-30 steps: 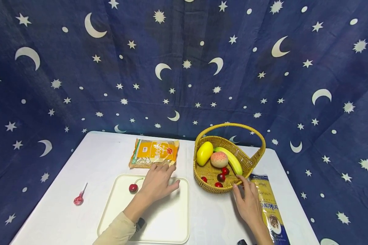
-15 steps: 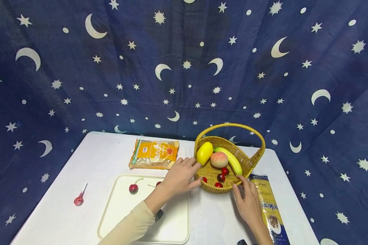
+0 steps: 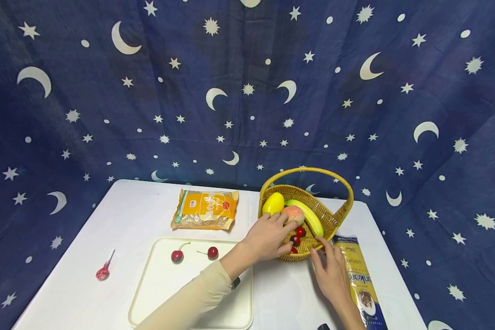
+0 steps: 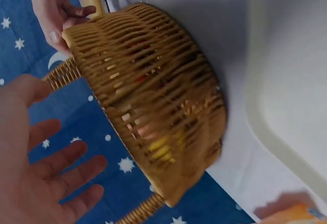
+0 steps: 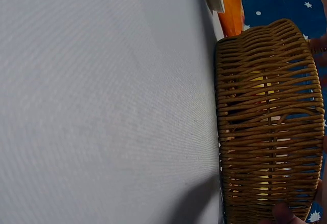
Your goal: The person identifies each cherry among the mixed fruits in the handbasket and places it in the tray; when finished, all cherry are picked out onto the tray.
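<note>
In the head view my left hand (image 3: pixel 268 238) is over the near left part of a wicker basket (image 3: pixel 336 220). Its fingers are spread and hold nothing, as the left wrist view confirms. At the basket's near right rim, my right hand (image 3: pixel 333 272) grips the edge, thumb against the outer wall. Inside lie a yellow mango-like fruit (image 3: pixel 274 203), a peach (image 3: pixel 295 214), a banana (image 3: pixel 307 215) and several cherries (image 3: pixel 300 232), partly hidden by my left hand. Two stemmed cherries, one left (image 3: pixel 177 255) and one right (image 3: pixel 212 252), rest on a cream tray (image 3: pixel 148 284).
An orange food bag (image 3: pixel 206 209) lies behind the tray. A red lollipop (image 3: pixel 103 272) is at the left of the white table (image 3: pixel 86 238). A yellow and blue packet (image 3: pixel 360 279) lies beside my right forearm. A starry curtain (image 3: pixel 247 114) hangs behind.
My left hand has moved right from above the tray to the basket, uncovering the second cherry on the tray. My right hand stays at the basket rim.
</note>
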